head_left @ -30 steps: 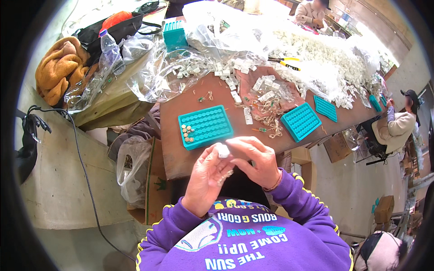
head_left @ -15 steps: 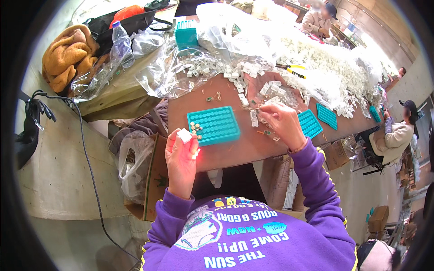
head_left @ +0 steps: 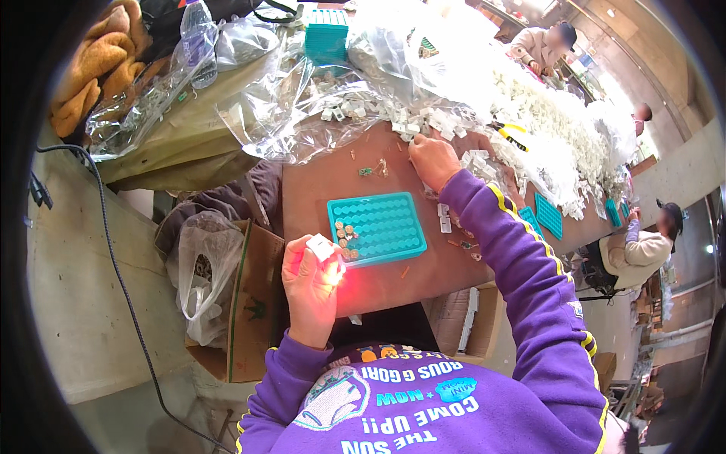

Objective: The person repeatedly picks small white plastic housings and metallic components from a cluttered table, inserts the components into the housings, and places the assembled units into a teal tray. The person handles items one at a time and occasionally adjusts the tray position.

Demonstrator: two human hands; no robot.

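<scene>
My left hand (head_left: pixel 308 299) pinches a small white plastic casing (head_left: pixel 321 247) upright above the table's near edge. A bright red light glows at its fingers. Just right of it lies a teal tray (head_left: pixel 414 200) with rows of hollows. Several small round button-like parts (head_left: pixel 342 233) sit at the tray's left side. My right hand (head_left: pixel 435 163) is stretched forward past the tray. Its fingers are bent together at the near edge of a heap of white plastic casings (head_left: pixel 435 119); what lies between the fingertips is hidden.
Small wired green circuit boards (head_left: pixel 370 171) lie behind the tray. Yellow-black pliers (head_left: pixel 511 136) rest by the big white heap (head_left: pixel 548 129). Teal trays (head_left: pixel 327 39) stand stacked at the back. A bottle (head_left: pixel 198 45) and clear plastic sheeting (head_left: pixel 265 113) are left. Co-workers sit on the right.
My right hand has moved forward and left, from the parts right of the tray to the heap's edge. The left hand keeps the casing, and its red glow is brighter. The view has shifted slightly.
</scene>
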